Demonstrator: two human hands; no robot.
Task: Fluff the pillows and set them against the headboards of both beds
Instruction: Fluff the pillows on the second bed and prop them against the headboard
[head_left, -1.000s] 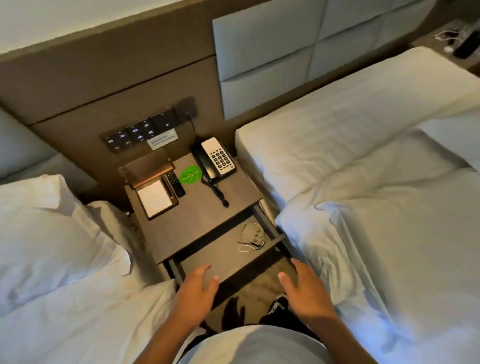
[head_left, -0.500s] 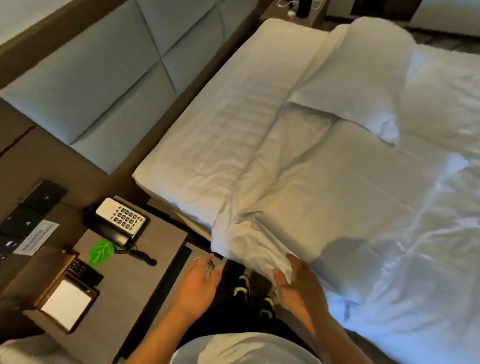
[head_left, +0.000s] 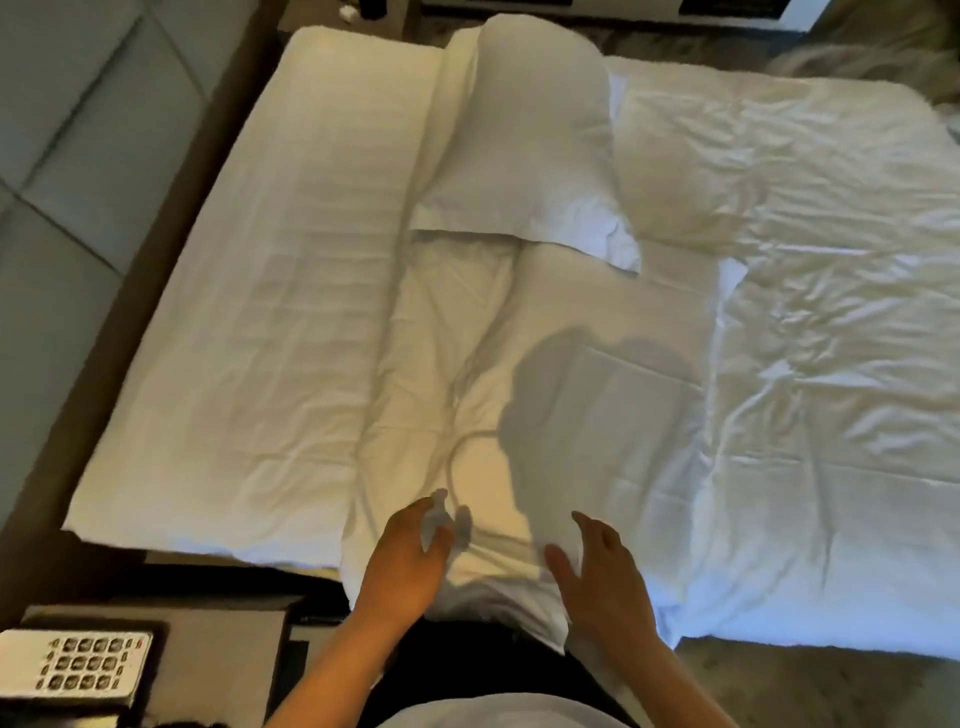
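A white bed (head_left: 270, 332) fills most of the view, with a grey padded headboard (head_left: 67, 171) along its left edge and a strip of bare mattress sheet beside it. A rumpled white duvet (head_left: 810, 322) covers the right part of the bed. Two white pillows lie away from the headboard, in the middle of the bed: the near pillow (head_left: 571, 426) runs toward the person, its close end overhanging the bed's edge, and the far pillow (head_left: 530, 156) lies beyond it, overlapping its far end. At lower left a dark table (head_left: 228, 654) carries a telephone (head_left: 88, 665) with a keypad. The left hand (head_left: 405, 561) and the right hand (head_left: 602, 577) are both spread wide at the near pillow's close end, fingers apart, one on each side; whether they press the cloth I cannot tell
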